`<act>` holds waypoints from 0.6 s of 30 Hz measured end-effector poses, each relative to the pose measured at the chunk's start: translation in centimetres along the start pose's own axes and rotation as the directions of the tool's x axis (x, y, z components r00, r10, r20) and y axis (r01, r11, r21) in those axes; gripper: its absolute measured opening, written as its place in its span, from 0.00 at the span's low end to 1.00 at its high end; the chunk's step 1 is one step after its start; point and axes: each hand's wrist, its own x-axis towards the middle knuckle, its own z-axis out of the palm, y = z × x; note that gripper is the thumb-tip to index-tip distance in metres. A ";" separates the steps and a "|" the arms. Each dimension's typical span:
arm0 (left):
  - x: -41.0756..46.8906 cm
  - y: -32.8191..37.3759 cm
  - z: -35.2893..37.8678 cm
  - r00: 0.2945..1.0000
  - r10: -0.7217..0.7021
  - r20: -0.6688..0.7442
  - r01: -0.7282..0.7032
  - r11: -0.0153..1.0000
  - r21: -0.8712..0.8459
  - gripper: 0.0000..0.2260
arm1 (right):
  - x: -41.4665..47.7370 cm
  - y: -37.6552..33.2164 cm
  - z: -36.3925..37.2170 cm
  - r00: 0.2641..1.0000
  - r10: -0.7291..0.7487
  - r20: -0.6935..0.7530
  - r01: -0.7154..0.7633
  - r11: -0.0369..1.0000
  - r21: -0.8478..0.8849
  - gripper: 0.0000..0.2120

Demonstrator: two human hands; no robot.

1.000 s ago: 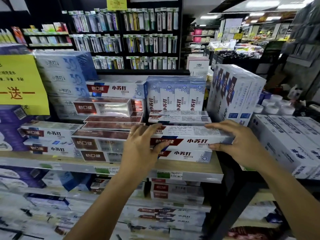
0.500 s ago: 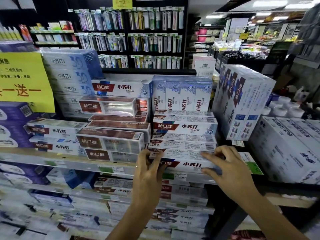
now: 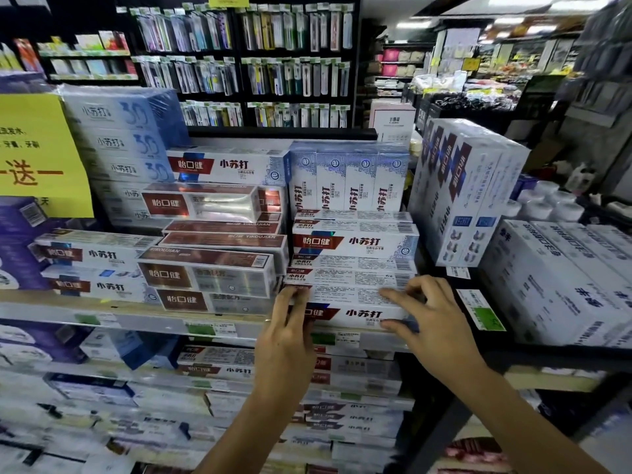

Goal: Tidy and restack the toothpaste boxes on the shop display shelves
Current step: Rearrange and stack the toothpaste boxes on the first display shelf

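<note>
A white toothpaste box (image 3: 349, 307) with a red label lies at the bottom of a stack of like boxes (image 3: 354, 249) on the upper shelf (image 3: 136, 321). My left hand (image 3: 290, 331) grips the box's left end, fingers over its top edge. At the box's right end my right hand (image 3: 434, 319) holds it, thumb on the front face and fingers on top. Brown-red toothpaste boxes (image 3: 212, 265) are stacked just to the left, more white ones (image 3: 92, 268) further left.
Upright shrink-wrapped packs (image 3: 349, 179) stand behind the stack, a tall pack (image 3: 465, 189) to its right and larger white cartons (image 3: 561, 278) at far right. A yellow sign (image 3: 37, 155) hangs at left. Lower shelves (image 3: 307, 381) hold more boxes. Toothbrush racks (image 3: 246, 63) fill the back.
The box came down from the top of the stack to the shelf's front at the bottom. Both hands followed it down and still hold its ends.
</note>
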 end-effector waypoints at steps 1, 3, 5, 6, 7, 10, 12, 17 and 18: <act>0.2 -0.1 -0.1 1.000 0.002 0.000 -0.002 1.000 0.009 0.23 | 0.1 0.0 -0.2 1.000 0.001 0.016 -0.001 1.000 -0.012 0.24; 0.7 -0.1 -0.4 1.000 0.013 -0.010 -0.012 0.999 0.051 0.20 | 0.7 0.0 -0.8 0.996 -0.011 0.084 0.015 0.999 -0.050 0.26; 1.8 0.0 -0.8 0.997 0.079 -0.025 -0.076 0.991 0.111 0.16 | 1.7 0.0 -1.5 0.983 -0.004 0.181 0.013 0.999 -0.048 0.32; 2.4 0.1 -0.9 0.992 0.125 -0.022 -0.121 0.984 0.130 0.15 | 2.3 -0.1 -1.8 0.978 0.004 0.209 0.001 1.000 -0.024 0.35; 3.1 0.2 -1.0 0.987 0.163 -0.007 -0.161 0.978 0.132 0.14 | 3.1 -0.2 -2.1 0.979 0.009 0.204 -0.010 1.000 0.006 0.35; 5.0 0.8 -0.9 0.975 0.211 0.073 -0.216 0.973 0.077 0.17 | 6.1 -0.5 -2.3 0.999 0.019 0.048 -0.021 0.999 0.036 0.28; 5.6 1.1 -0.7 0.970 0.209 0.126 -0.216 0.975 0.045 0.18 | 8.8 -0.1 -2.2 0.999 0.037 0.027 -0.037 0.999 -0.002 0.26; 5.1 0.2 -0.4 0.968 0.229 0.100 -0.230 0.973 -0.004 0.14 | 12.4 1.1 -0.8 0.980 0.076 0.185 -0.023 0.961 -0.276 0.26; 5.0 0.1 -0.4 0.967 0.238 0.089 -0.238 0.971 -0.011 0.13 | 12.3 1.2 -0.7 0.986 0.059 0.157 -0.010 0.955 -0.295 0.24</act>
